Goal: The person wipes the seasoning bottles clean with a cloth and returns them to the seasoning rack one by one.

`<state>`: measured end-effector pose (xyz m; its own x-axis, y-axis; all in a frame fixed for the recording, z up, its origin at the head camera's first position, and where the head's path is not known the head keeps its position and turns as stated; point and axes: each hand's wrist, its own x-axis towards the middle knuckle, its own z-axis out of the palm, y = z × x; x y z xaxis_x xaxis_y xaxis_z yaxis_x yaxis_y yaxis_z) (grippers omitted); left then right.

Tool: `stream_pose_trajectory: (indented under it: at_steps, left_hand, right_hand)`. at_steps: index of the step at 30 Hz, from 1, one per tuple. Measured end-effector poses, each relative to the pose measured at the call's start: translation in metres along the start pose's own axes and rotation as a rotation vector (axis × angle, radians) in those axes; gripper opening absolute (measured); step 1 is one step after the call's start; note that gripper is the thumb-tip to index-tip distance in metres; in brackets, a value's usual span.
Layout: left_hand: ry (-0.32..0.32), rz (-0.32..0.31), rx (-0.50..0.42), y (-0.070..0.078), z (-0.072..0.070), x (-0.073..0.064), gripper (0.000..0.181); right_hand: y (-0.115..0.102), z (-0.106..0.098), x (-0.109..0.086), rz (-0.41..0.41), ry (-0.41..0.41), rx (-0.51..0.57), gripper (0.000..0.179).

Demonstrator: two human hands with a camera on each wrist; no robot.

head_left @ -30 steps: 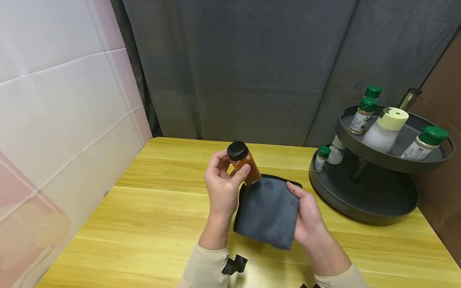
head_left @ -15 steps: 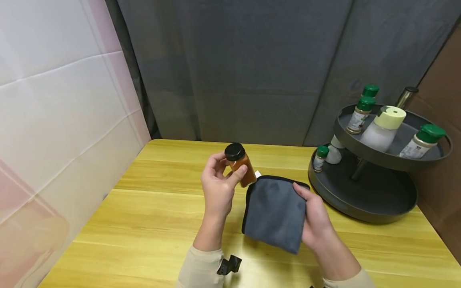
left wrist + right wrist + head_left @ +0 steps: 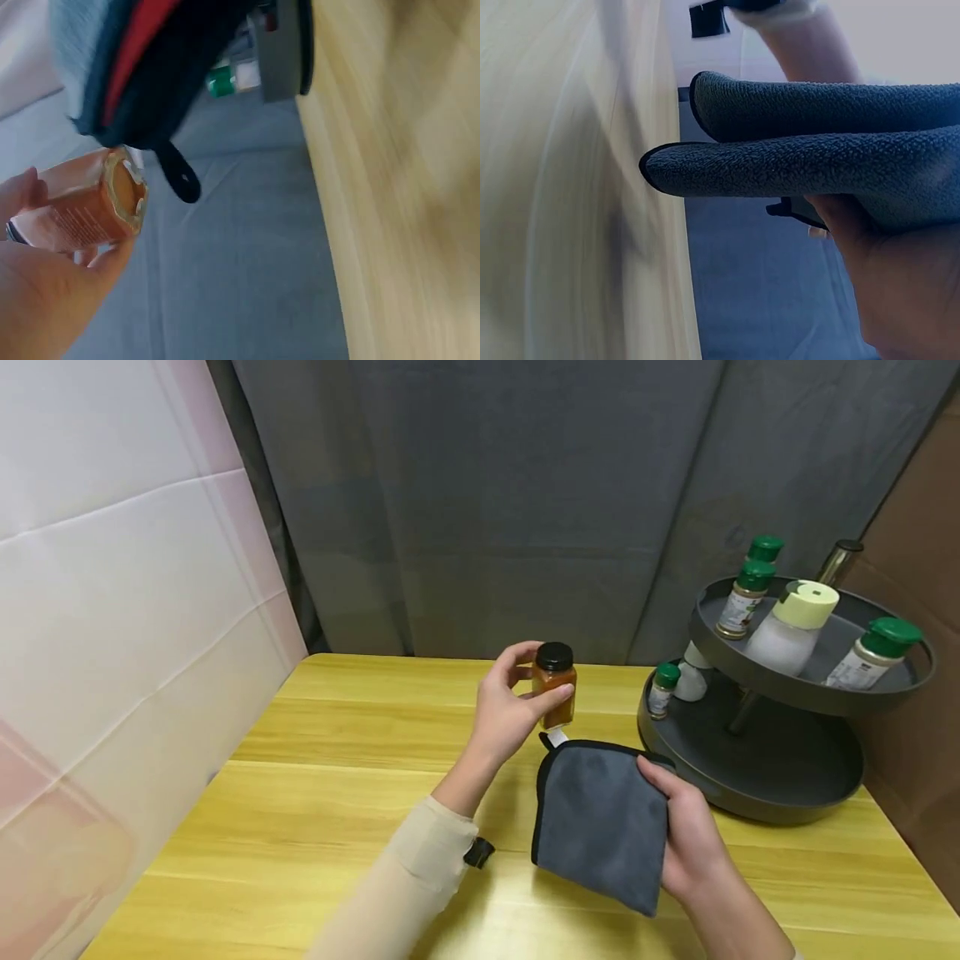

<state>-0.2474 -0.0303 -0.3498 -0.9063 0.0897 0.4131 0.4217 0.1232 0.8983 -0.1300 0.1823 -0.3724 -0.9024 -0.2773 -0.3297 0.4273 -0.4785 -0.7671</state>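
My left hand (image 3: 506,714) grips a small glass spice jar (image 3: 556,689) with a black lid and orange-red powder inside. The jar is upright above the table, just behind the cloth's far edge. In the left wrist view the jar's base (image 3: 126,192) faces the camera, with fingers around its sides. My right hand (image 3: 688,835) holds a folded grey cloth (image 3: 600,822) with black edging by its right side, thumb on top. Folded layers of the cloth (image 3: 795,161) show in the right wrist view. A small loop and white tag stick out at its far left corner.
A two-tier dark turntable rack (image 3: 757,785) stands at the right. Its upper tier carries several green-capped shakers and a white bottle with a pale yellow cap (image 3: 808,603). On the lower tier are a small green-capped jar (image 3: 663,692) and a white container. A grey curtain (image 3: 487,510) hangs behind the wooden table (image 3: 337,827).
My left hand has moved right with the jar, which is now more upright and apart from the cloth. The right hand and cloth have shifted right and slightly nearer.
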Motion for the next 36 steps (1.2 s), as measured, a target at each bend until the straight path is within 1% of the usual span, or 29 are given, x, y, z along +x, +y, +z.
stream_pose_trajectory:
  at_steps: [4, 8, 12, 14, 17, 19, 21, 23, 24, 25, 27, 29, 30, 31, 32, 33, 34, 36]
  left_hand:
    - [-0.13, 0.042, 0.074, -0.007, 0.02, 0.019, 0.062]
    - [-0.256, 0.058, 0.098, -0.017, 0.043, 0.036, 0.06]
    - [-0.328, 0.045, 0.149, -0.031, 0.071, 0.049, 0.057]
    - [-0.349, 0.048, 0.209, -0.037, 0.087, 0.052, 0.057]
    - [-0.372, 0.077, 0.297, -0.04, 0.108, 0.057, 0.058]
    - [-0.385, 0.109, 0.336, -0.04, 0.121, 0.06, 0.059]
    - [-0.399, 0.137, 0.351, -0.04, 0.132, 0.062, 0.06]
    - [-0.418, 0.146, 0.369, -0.041, 0.141, 0.063, 0.061]
    - [-0.427, 0.147, 0.384, -0.041, 0.145, 0.063, 0.061]
    - [-0.44, 0.149, 0.407, -0.042, 0.149, 0.063, 0.062]
    - [-0.473, 0.148, 0.472, -0.043, 0.155, 0.063, 0.064]
    - [-0.496, 0.16, 0.536, -0.046, 0.16, 0.062, 0.065]
    - [-0.504, 0.166, 0.569, -0.047, 0.162, 0.061, 0.066]
    - [-0.51, 0.169, 0.593, -0.048, 0.164, 0.06, 0.066]
    - [-0.512, 0.169, 0.613, -0.049, 0.166, 0.06, 0.065]
    - [-0.508, 0.17, 0.629, -0.05, 0.167, 0.06, 0.065]
    - [-0.505, 0.17, 0.644, -0.051, 0.169, 0.06, 0.065]
    - [-0.509, 0.16, 0.662, -0.054, 0.172, 0.059, 0.065]
  right_hand:
    - [0.001, -0.013, -0.007, 0.021, -0.007, 0.027, 0.066]
    - [0.003, -0.025, -0.015, 0.03, -0.008, 0.05, 0.068]
    - [0.007, -0.036, -0.024, 0.051, 0.002, 0.055, 0.072]
    - [0.01, -0.042, -0.029, 0.057, 0.006, 0.041, 0.071]
    - [0.014, -0.052, -0.035, 0.029, -0.031, 0.027, 0.067]
    - [0.014, -0.058, -0.038, 0.004, -0.075, 0.065, 0.056]
    - [0.013, -0.064, -0.041, -0.006, -0.115, 0.112, 0.047]
    - [0.011, -0.068, -0.043, -0.004, -0.118, 0.136, 0.043]
    - [0.01, -0.069, -0.044, -0.001, -0.105, 0.144, 0.041]
    - [0.009, -0.069, -0.044, 0.0, -0.084, 0.126, 0.044]
    - [0.007, -0.07, -0.046, 0.005, -0.056, 0.087, 0.056]
    - [0.005, -0.071, -0.047, 0.008, -0.036, 0.059, 0.069]
    - [0.005, -0.072, -0.047, 0.007, -0.037, 0.06, 0.072]
    - [0.005, -0.073, -0.047, 0.005, -0.061, 0.081, 0.069]
    - [0.005, -0.074, -0.047, 0.005, -0.104, 0.13, 0.063]
    - [0.005, -0.075, -0.047, 0.004, -0.129, 0.161, 0.058]
    - [0.005, -0.076, -0.047, 0.004, -0.135, 0.167, 0.057]
    - [0.005, -0.076, -0.047, 0.009, -0.124, 0.166, 0.058]
